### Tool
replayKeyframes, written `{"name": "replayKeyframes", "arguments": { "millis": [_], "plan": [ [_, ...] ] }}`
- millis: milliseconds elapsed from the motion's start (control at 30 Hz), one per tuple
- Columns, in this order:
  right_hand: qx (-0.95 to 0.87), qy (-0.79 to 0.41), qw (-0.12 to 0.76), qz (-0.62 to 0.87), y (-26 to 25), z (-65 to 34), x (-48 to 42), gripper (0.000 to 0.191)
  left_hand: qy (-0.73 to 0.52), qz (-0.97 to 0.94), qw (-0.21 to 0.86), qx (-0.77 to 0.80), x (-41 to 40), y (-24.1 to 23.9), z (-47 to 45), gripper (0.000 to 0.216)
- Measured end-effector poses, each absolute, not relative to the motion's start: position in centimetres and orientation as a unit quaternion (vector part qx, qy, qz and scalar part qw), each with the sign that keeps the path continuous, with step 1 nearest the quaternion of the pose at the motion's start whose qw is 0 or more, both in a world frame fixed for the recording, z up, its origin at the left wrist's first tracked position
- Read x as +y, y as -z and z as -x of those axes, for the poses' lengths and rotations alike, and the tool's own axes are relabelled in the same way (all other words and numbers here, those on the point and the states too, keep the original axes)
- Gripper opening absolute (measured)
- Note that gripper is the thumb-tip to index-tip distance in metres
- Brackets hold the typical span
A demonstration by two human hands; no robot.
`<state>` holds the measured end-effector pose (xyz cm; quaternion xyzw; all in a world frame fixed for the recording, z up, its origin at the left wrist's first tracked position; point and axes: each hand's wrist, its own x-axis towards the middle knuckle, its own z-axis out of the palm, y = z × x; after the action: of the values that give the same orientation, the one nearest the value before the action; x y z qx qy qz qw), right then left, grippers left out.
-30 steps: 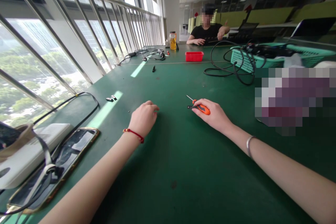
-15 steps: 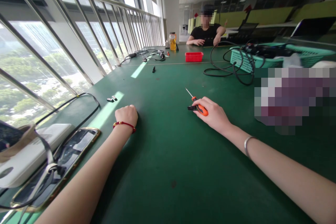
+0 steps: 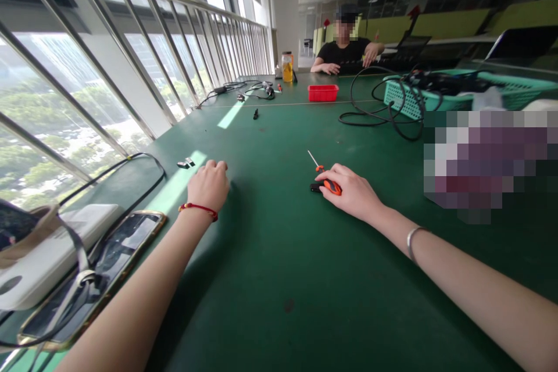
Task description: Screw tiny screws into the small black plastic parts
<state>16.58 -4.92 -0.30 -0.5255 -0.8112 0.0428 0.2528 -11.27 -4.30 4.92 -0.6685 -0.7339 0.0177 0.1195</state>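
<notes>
My right hand [image 3: 353,189] is closed around the orange-and-black handle of a screwdriver [image 3: 333,187], its thin metal shaft pointing forward and left. A small black piece [image 3: 315,187] sticks out under the fingers beside the handle; whether it is pinched or lies on the table I cannot tell. My left hand [image 3: 208,186], with a red bracelet at the wrist, is back-side up over the table. Its fingers bend down and forward, their tips hidden. Just left of it lie small black-and-silver pieces [image 3: 186,163] in a strip of sunlight.
A phone [image 3: 126,244], a white device [image 3: 65,250] and cables lie at left. Farther off are a small black part [image 3: 256,114], a red box [image 3: 323,93], a jar [image 3: 287,67] and a green basket [image 3: 401,97] with black cables. Someone sits at the far end.
My left hand has moved slightly forward and left, and its fist has changed shape. My right hand has shifted a little, the screwdriver still in it. The seated person's arm moved.
</notes>
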Motion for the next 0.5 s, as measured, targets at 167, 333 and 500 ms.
{"name": "replayKeyframes", "arguments": {
  "millis": [167, 333, 500],
  "plan": [
    [-0.812, -0.047, 0.268, 0.516, 0.6, -16.7, -4.7, 0.017, -0.085, 0.7, 0.101, -0.701, -5.8, -4.2, 8.2, 0.038],
    [-0.795, -0.102, 0.302, 0.516, 0.9, -16.9, -4.3, 0.013, -0.094, 0.721, 0.106, -0.678, -8.0, -3.7, 4.4, 0.04],
    [-0.79, -0.145, 0.327, 0.499, 1.0, -17.2, -3.9, 0.013, -0.08, 0.745, 0.096, -0.655, -8.1, -4.7, 5.1, 0.037]
  ]
}}
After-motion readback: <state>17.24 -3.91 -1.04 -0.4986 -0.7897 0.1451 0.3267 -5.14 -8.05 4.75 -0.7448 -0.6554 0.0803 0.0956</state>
